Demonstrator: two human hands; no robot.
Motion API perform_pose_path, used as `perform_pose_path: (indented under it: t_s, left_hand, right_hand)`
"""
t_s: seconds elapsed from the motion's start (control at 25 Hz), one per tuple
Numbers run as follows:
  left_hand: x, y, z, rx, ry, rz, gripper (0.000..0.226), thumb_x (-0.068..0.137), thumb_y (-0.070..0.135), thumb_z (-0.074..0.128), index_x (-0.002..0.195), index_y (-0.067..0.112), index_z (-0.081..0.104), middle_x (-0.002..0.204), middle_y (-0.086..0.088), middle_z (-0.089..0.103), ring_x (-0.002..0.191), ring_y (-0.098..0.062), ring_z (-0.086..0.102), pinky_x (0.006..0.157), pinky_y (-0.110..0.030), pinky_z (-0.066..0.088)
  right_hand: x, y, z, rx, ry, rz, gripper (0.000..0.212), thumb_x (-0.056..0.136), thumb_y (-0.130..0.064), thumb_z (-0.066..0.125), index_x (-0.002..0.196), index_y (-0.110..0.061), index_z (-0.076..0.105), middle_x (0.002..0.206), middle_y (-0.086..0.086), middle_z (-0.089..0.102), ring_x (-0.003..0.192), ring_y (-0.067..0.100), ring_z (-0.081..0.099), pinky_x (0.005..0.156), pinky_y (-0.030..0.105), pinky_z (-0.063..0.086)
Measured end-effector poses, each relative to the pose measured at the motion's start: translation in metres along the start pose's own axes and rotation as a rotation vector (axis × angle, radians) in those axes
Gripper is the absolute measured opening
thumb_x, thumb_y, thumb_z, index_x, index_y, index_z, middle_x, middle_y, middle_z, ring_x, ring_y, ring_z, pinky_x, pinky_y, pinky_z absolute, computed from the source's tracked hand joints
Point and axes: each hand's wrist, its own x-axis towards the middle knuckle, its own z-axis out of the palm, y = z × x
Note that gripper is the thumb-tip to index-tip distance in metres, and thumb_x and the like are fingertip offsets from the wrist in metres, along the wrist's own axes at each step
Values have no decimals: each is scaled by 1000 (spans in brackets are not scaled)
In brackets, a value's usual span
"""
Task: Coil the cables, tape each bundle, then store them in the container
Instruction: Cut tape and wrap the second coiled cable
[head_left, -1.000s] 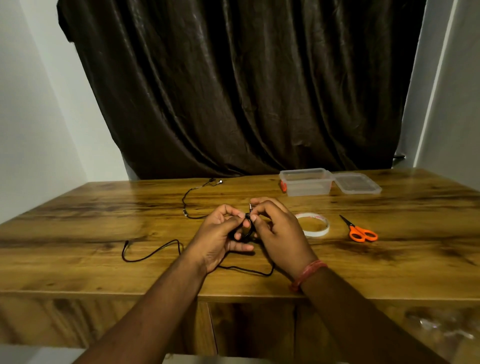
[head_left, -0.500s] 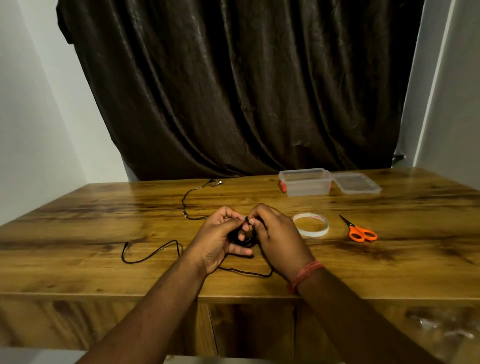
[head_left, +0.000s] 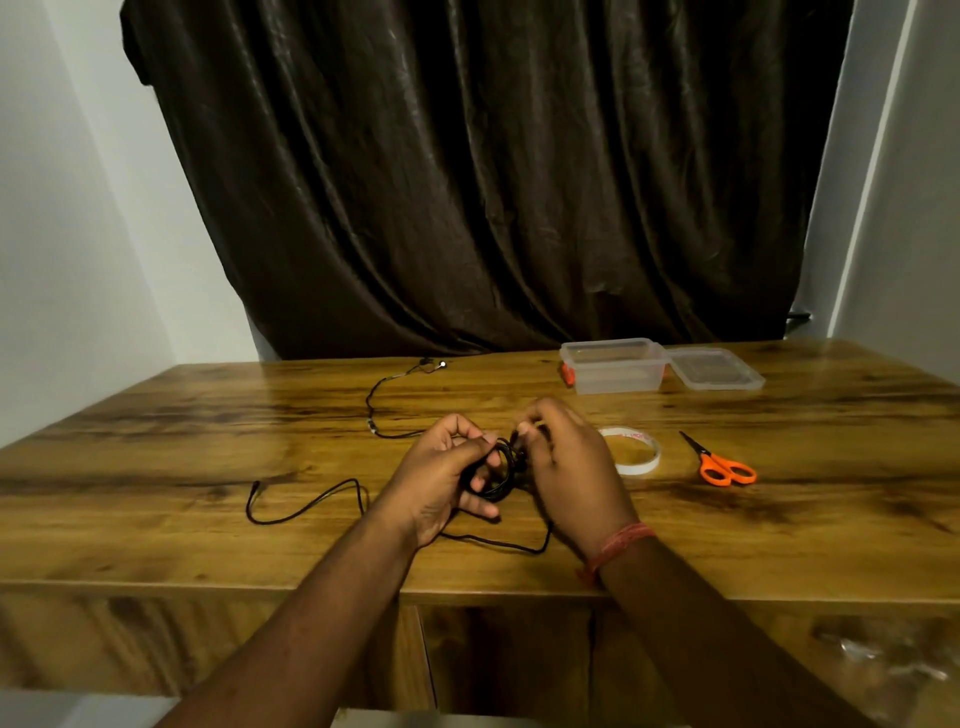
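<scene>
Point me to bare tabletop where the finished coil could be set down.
Free: the right end of the table, past the scissors, and the left end, beyond the loose black cable. Crowded: the middle, where both hands hold the coil, with the tape roll beside them and the container and lid behind.

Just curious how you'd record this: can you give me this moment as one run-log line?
step: coiling | left hand: holds black cable coil | right hand: winds cable | tape roll, scissors, container: untouched
</scene>
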Motion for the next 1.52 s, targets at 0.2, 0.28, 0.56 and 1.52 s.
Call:
perform_pose_path:
  t_s: [0.2, 0.28, 0.56, 1.52]
  left_hand:
    - [0, 2, -2, -33, -2, -5, 10, 95, 11, 58, 90, 11, 50, 76, -5, 64, 56, -12, 52, 40, -33, 54]
    - [-1, 2, 0, -34, -9, -1, 10, 96, 10, 58, 90, 11, 49, 77, -5, 66, 58, -13, 56, 40, -33, 54]
    - [-1, 0, 2, 26, -11, 16, 12, 94, 8, 59, 89, 12, 49, 77, -7, 66, 57, -13, 57, 39, -30, 53]
    - [-1, 4, -1, -81, 58, 32, 11, 96, 7, 56, 91, 12, 47, 77, -6, 66, 56, -13, 56, 34, -21, 42]
  right_hand:
    - [1, 5, -9, -69, 184, 115, 7, 97, -16, 54, 94, -19, 60, 100, -7, 55, 82, 5, 51, 68, 9, 36]
    - [0, 3, -6, -125, 153, 85, 8, 97, -20, 53, 98, -19, 61, 102, -8, 54, 83, 7, 53, 70, 20, 44]
    - [-2, 0, 2, -320, 67, -77, 13, 97, -21, 53, 101, -17, 65, 99, -2, 56, 85, 16, 57, 69, 34, 50]
    - [0, 4, -5, -121, 153, 83, 19, 98, -13, 52, 106, -15, 69, 106, -4, 58, 90, 6, 54, 79, 16, 39]
